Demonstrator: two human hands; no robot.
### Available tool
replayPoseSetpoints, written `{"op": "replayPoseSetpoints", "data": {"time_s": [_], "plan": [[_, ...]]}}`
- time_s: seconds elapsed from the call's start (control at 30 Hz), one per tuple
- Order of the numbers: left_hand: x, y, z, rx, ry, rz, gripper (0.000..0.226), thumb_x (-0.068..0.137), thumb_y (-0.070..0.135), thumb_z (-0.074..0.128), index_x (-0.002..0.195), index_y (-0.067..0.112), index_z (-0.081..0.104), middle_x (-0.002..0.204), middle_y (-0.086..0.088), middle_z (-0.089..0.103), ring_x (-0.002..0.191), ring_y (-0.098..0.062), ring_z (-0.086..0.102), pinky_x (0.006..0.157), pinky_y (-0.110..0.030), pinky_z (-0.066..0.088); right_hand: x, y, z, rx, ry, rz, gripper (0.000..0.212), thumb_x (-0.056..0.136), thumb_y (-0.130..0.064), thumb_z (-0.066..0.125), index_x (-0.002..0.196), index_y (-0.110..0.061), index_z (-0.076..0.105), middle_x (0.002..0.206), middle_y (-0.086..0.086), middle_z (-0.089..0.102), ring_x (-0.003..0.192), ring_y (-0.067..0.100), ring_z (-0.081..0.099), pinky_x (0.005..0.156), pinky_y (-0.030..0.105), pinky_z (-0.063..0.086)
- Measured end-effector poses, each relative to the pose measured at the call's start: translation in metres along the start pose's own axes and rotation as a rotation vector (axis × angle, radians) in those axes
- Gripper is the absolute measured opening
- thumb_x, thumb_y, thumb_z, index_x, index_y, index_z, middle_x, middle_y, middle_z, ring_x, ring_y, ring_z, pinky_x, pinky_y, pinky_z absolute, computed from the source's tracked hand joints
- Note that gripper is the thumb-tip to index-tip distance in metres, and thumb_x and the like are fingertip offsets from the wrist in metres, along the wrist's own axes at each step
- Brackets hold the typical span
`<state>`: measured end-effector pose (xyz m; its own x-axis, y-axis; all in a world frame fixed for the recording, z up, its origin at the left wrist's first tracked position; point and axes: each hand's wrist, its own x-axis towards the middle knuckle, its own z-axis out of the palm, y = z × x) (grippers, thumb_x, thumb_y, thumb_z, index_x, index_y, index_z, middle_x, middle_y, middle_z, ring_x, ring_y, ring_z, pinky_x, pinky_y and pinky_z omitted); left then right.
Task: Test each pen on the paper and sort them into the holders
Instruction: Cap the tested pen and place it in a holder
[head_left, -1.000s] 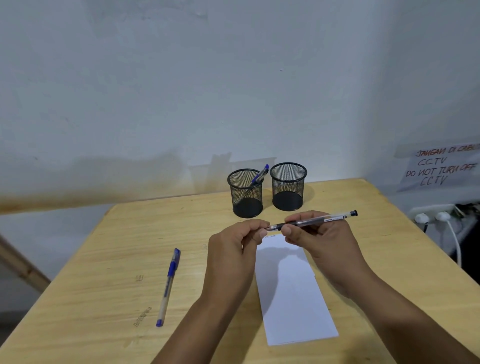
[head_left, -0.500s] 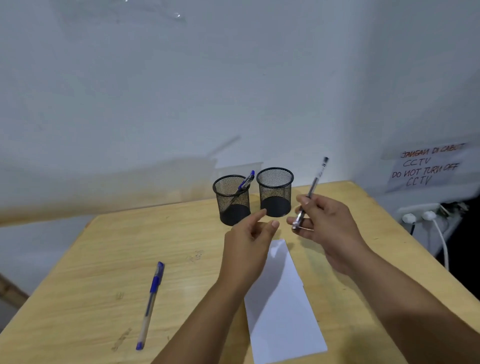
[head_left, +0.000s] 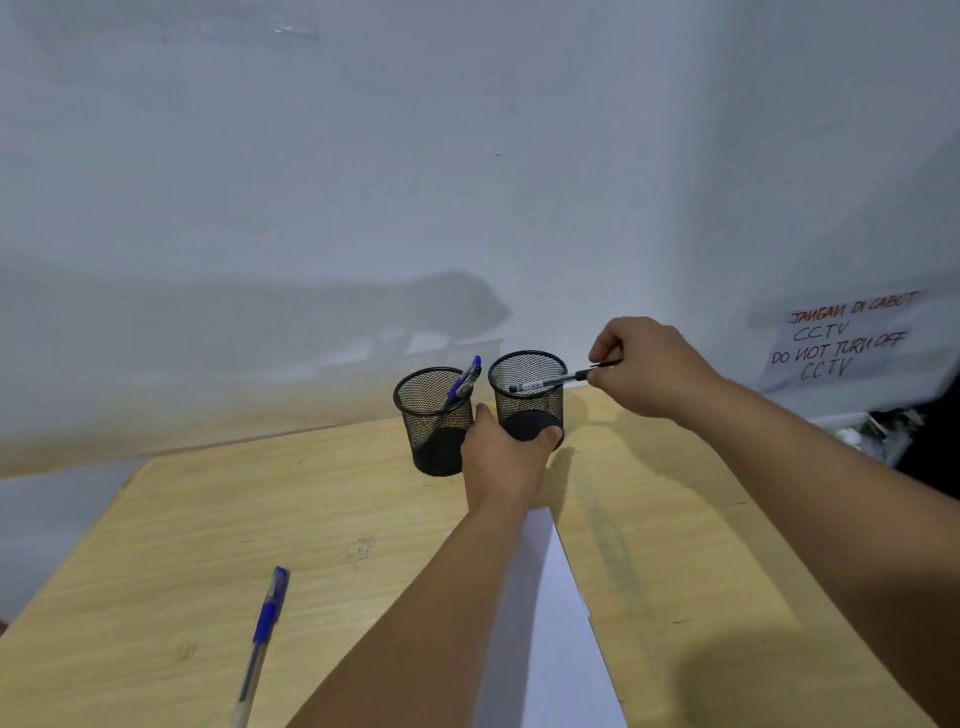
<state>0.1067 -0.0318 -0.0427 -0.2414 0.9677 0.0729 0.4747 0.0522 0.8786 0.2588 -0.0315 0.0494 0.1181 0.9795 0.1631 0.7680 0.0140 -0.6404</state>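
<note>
Black pen (head_left: 545, 383), pinched by right hand (head_left: 649, 369), is entering right holder (head_left: 527, 400), which left hand (head_left: 506, 457) is gripping; beside it, left holder (head_left: 434, 421) is holding one pen, another blue pen (head_left: 262, 634) awaiting testing.

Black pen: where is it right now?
In the head view the black pen lies across the mouth of the right mesh holder, pinched at its back end by the right hand; the left hand grips that holder's base.

On your table (head_left: 675, 545), two holders stand at 12 o'clock: the left holder (head_left: 434, 421) has a pen (head_left: 464, 385) in it, the right holder (head_left: 527, 400) is just beside. The paper (head_left: 550, 623) lies at 6 o'clock, another pen (head_left: 262, 639) at 8 o'clock.
</note>
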Motion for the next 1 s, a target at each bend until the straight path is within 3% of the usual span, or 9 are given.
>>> {"op": "replayPoseSetpoints", "data": {"time_s": [0.13, 0.27, 0.4, 0.47, 0.63, 0.7, 0.8, 0.9, 1.0], "plan": [[0.007, 0.002, 0.011, -0.041, 0.021, 0.013, 0.069, 0.062, 0.047, 0.082, 0.114, 0.014, 0.052, 0.109, -0.005, 0.065, 0.102, -0.025, 0.061, 0.088, -0.039, 0.052, 0.014, -0.005, 0.010, 0.014, 0.015, -0.046, 0.009, 0.078, -0.015, 0.074, 0.086, -0.017, 0.068, 0.091, 0.000, 0.066, 0.087, 0.018, 0.059, 0.059, 0.023, 0.040], [0.010, -0.003, 0.016, -0.085, 0.036, 0.019, 0.050, 0.072, 0.037, 0.081, 0.112, 0.017, 0.058, 0.106, 0.000, 0.068, 0.099, -0.019, 0.064, 0.083, -0.029, 0.051, 0.022, -0.005, 0.020, -0.016, 0.015, -0.117, 0.011, 0.078, -0.012, 0.075, 0.087, -0.016, 0.071, 0.089, 0.001, 0.065, 0.083, 0.016, 0.057, 0.054, 0.018, 0.037], [0.012, -0.004, 0.016, -0.036, 0.023, 0.036, 0.044, 0.075, 0.037, 0.078, 0.108, 0.017, 0.059, 0.104, -0.001, 0.068, 0.098, -0.021, 0.063, 0.079, -0.029, 0.049, 0.026, -0.003, 0.030, -0.066, 0.002, -0.203, 0.018, 0.079, -0.012, 0.073, 0.096, -0.017, 0.074, 0.092, 0.002, 0.068, 0.085, 0.017, 0.057, 0.059, 0.015, 0.037], [0.012, -0.005, 0.013, 0.011, 0.006, 0.041, 0.040, 0.076, 0.038, 0.077, 0.104, 0.016, 0.059, 0.102, -0.002, 0.069, 0.098, -0.023, 0.062, 0.076, -0.029, 0.048, 0.026, 0.000, 0.031, -0.090, 0.001, -0.217, 0.028, 0.080, -0.020, 0.074, 0.107, -0.022, 0.072, 0.103, 0.002, 0.071, 0.094, 0.019, 0.059, 0.072, 0.022, 0.045], [0.003, -0.015, -0.002, 0.075, -0.043, 0.075, 0.025, 0.079, 0.036, 0.074, 0.085, 0.018, 0.057, 0.085, -0.001, 0.065, 0.086, -0.026, 0.062, 0.062, -0.028, 0.039, 0.006, 0.014, 0.030, -0.097, 0.142, -0.205, 0.050, 0.084, -0.039, 0.070, 0.130, -0.030, 0.053, 0.117, -0.005, 0.064, 0.100, 0.018, 0.059, 0.082, 0.030, 0.042], [-0.003, -0.024, -0.013, 0.045, -0.068, 0.080, 0.021, 0.078, 0.035, 0.073, 0.090, 0.021, 0.063, 0.089, 0.002, 0.067, 0.090, -0.024, 0.064, 0.067, -0.028, 0.046, -0.007, 0.019, 0.034, -0.049, 0.221, -0.197, 0.046, 0.086, -0.038, 0.067, 0.129, -0.029, 0.053, 0.116, -0.005, 0.063, 0.100, 0.019, 0.059, 0.081, 0.030, 0.043], [-0.012, -0.039, -0.042, 0.005, -0.097, 0.103, 0.043, 0.084, 0.032, 0.070, 0.124, 0.017, 0.064, 0.116, 0.004, 0.067, 0.105, -0.013, 0.064, 0.084, -0.024, 0.052, -0.029, 0.018, 0.046, 0.044, 0.234, -0.161, 0.034, 0.086, -0.032, 0.065, 0.119, -0.032, 0.056, 0.107, -0.010, 0.063, 0.091, 0.016, 0.058, 0.077, 0.031, 0.046], [-0.019, -0.051, -0.082, 0.054, -0.098, 0.148, 0.034, 0.089, 0.027, 0.067, 0.122, 0.020, 0.065, 0.107, 0.014, 0.063, 0.094, -0.004, 0.057, 0.073, -0.014, 0.041, -0.051, 0.005, 0.067, 0.109, 0.173, -0.138, 0.022, 0.084, -0.026, 0.066, 0.105, -0.031, 0.061, 0.093, -0.013, 0.065, 0.075, 0.012, 0.058, 0.073, 0.033, 0.050], [-0.022, -0.066, -0.126, 0.138, -0.144, 0.178, 0.039, 0.089, 0.027, 0.067, 0.127, 0.022, 0.062, 0.122, 0.008, 0.064, 0.103, -0.005, 0.057, 0.088, -0.020, 0.043, -0.072, -0.015, 0.093, 0.162, 0.082, -0.126, 0.014, 0.083, -0.021, 0.066, 0.096, -0.026, 0.067, 0.082, -0.014, 0.066, 0.070, 0.005, 0.059, 0.069, 0.027, 0.047]]}}
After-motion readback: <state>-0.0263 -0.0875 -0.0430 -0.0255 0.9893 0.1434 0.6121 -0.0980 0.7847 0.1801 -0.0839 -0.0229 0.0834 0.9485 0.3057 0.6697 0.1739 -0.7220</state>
